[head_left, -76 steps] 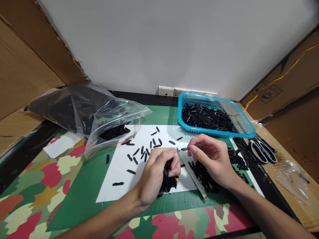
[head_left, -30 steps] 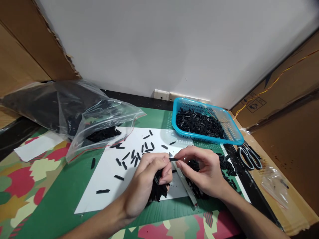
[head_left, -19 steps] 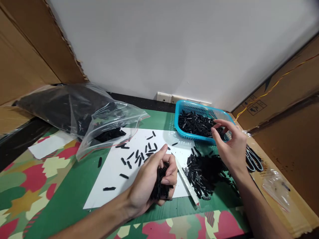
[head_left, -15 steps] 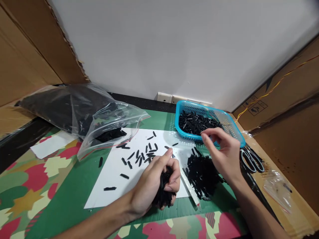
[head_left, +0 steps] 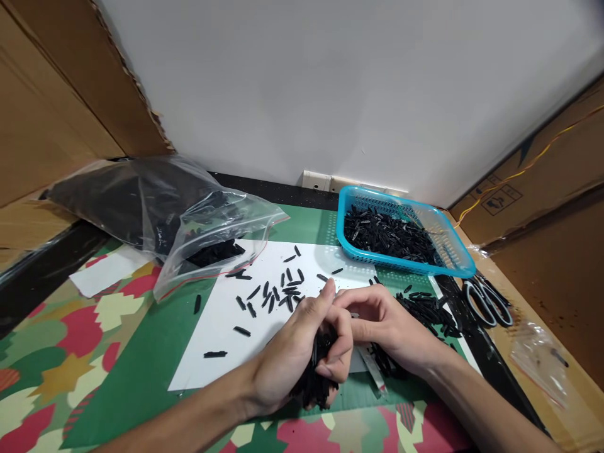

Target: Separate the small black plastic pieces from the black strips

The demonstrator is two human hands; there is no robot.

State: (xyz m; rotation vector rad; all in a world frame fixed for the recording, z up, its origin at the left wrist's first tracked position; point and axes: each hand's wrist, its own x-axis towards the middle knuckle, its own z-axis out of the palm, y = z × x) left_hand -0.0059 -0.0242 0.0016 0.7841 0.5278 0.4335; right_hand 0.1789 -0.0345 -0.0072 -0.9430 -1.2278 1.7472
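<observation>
I see the bunch of black strips (head_left: 315, 380) in the left hand (head_left: 295, 352), whose fingers curl closed around it, above the front part of the white paper (head_left: 212, 321). The right hand (head_left: 377, 318) is bent in against the left fingers; its fingertips are hidden from me, so I can't tell whether they grip anything. Loose strips (head_left: 242, 330) lie scattered on the paper, and a pile (head_left: 425, 308) sits beyond the right wrist. Farther back I have a blue basket (head_left: 406, 267) of strips, with scissors (head_left: 484, 305) near it and a plastic bag (head_left: 155, 207) at left.
</observation>
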